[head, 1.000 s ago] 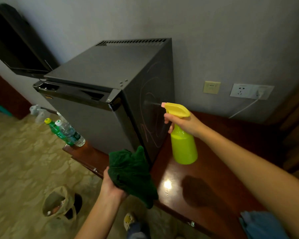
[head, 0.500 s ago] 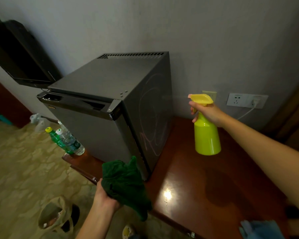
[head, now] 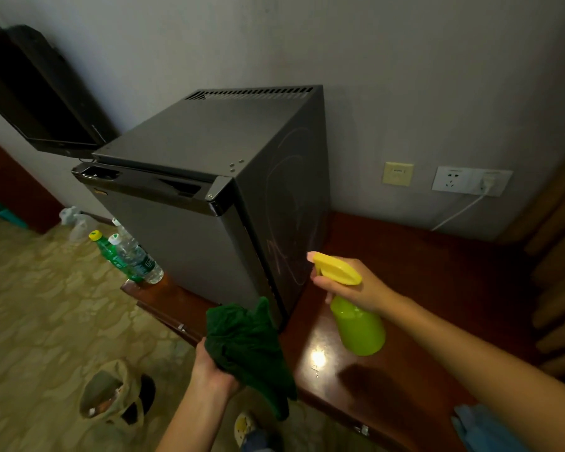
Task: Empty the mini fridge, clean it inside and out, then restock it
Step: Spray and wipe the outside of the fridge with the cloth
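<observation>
Sprayer (head: 359,327) back beside fridge (head: 193,141) edge (right grip (head: 361,290) wraps it, perhaps squeezing); left grip (head: 212,370) clutches cloth (head: 245,340).

Counted: 1 mini fridge (head: 183,243), 1 green cloth (head: 245,347), 1 spray bottle (head: 359,327), 2 hands – left hand (head: 209,367) & right hand (head: 367,291). Drink bottles approx 3: 1 green bottle (head: 106,247) w/ yellow cap, 1 clear bottle (head: 139,261) w/ white cap, prob. a 3rd bottle (head: 122,228) behind, partly hidden. Also 1 TV (head: 40,93), 1 yellowish wall plate (head: 397,173), 1 white socket panel (head: 454,179) w/ 1 plug (head: 486,182), 1 bag (head: 108,393), 1 blue cloth (head: 483,429).
</observation>
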Tool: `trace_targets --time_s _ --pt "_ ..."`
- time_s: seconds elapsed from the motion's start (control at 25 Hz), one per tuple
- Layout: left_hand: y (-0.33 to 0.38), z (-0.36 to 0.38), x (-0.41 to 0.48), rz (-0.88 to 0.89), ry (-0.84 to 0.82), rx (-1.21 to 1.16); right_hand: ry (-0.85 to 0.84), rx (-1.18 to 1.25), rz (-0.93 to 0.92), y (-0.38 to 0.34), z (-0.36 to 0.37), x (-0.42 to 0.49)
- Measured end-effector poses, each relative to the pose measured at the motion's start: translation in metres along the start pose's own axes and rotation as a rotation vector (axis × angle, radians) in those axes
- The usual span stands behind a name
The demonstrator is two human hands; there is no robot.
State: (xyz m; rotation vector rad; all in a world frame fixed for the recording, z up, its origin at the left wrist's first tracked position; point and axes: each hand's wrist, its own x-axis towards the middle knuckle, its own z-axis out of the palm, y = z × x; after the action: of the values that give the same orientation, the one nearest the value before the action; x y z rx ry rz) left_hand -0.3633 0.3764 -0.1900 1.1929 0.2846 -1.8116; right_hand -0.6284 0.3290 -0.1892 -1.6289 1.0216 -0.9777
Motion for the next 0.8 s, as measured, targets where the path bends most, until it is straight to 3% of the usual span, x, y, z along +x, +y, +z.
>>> trace_targets --time_s 0.2,0.4,0.64,0.8 --pt "-0.002 -0.005 0.004 -0.021 0.012 0.01 0.041 -0.126 -0.033 -0.014 0.027 0.015" --pt "-0.008 -0.007 -0.001 -0.01 0.006 -0.014 0.096 -0.266 -0.094 0.03 0.028 -0.024" --pt "-0.025 -0.005 0.008 -0.079 0.075 0.022 0.478 -0.29 0.201 0.109 0.009 -0.075" --pt "-0.037 0.007 0.009 -0.056 0.072 0.095 0.628 -0.29 0.351 0.133 0.01 -0.093"
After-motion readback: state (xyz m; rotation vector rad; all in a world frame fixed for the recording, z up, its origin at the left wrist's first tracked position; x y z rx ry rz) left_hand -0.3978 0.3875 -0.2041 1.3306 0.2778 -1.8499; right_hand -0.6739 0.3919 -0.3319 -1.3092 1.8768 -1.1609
